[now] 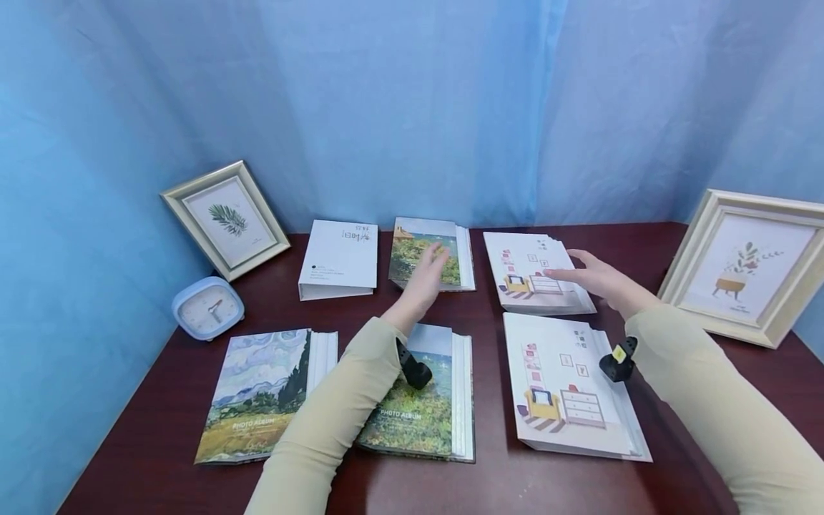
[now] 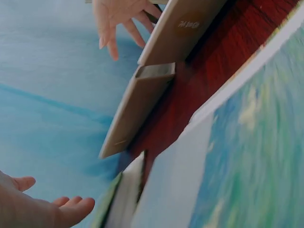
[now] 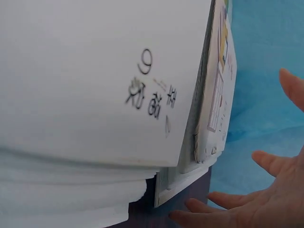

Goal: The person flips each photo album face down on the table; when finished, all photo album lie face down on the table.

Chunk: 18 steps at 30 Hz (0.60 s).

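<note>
My left hand [image 1: 423,285] hovers over the back middle photo album [image 1: 418,247], which has a painted coastal cover. Its fingers are extended and hold nothing. Beside the upper right edge of the back right album [image 1: 515,250], white with a drawn armchair, my right hand [image 1: 599,279] has its fingers spread and nothing in them. A matching white album [image 1: 547,357] lies in front of it, below my right wrist. Under my left forearm is a green painted album [image 1: 418,393], partly hidden by the sleeve. In the left wrist view both hands appear, the left hand [image 2: 42,206] at the lower left.
A white album [image 1: 337,254] lies at the back left, and a landscape-painted album [image 1: 257,386] at the front left. A blue clock [image 1: 207,307] and a leaf picture frame [image 1: 225,214] stand left. Another picture frame [image 1: 749,265] stands right. Blue curtain [image 1: 412,107] hangs behind the table.
</note>
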Tool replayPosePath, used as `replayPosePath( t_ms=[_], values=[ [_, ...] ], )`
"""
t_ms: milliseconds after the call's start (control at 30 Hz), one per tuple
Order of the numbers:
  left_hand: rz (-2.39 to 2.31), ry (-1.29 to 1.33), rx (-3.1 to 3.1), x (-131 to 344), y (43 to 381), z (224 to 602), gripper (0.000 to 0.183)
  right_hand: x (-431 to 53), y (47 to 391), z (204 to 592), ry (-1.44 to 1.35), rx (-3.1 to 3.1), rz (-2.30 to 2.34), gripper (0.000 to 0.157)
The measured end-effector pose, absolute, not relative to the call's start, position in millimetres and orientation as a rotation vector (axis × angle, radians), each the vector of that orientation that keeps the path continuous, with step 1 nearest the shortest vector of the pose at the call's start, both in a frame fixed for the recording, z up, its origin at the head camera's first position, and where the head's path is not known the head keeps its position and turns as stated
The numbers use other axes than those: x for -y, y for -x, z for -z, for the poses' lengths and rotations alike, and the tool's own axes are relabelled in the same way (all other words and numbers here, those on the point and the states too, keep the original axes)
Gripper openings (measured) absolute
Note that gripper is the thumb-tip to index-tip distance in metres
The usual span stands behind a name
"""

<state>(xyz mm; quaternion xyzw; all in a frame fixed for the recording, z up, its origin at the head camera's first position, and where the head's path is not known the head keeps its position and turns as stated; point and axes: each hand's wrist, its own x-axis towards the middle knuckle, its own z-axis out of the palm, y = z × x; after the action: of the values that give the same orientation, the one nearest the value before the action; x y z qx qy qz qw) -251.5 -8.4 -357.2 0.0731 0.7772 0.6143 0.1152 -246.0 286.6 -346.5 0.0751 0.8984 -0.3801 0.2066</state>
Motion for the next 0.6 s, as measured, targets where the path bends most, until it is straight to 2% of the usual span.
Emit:
replayPosePath(
  t_ms=[333,600],
  values=[
    [-1.892,-0.201,-2.050,-21,264,376,0.057,-285,255,357,-0.204,-2.512,1.026,0.109],
    [-1.932,-0.151,-1.938,-37,273,382,0.057,-278,259,358,-0.217,-2.533,0.961,0.114]
  ],
)
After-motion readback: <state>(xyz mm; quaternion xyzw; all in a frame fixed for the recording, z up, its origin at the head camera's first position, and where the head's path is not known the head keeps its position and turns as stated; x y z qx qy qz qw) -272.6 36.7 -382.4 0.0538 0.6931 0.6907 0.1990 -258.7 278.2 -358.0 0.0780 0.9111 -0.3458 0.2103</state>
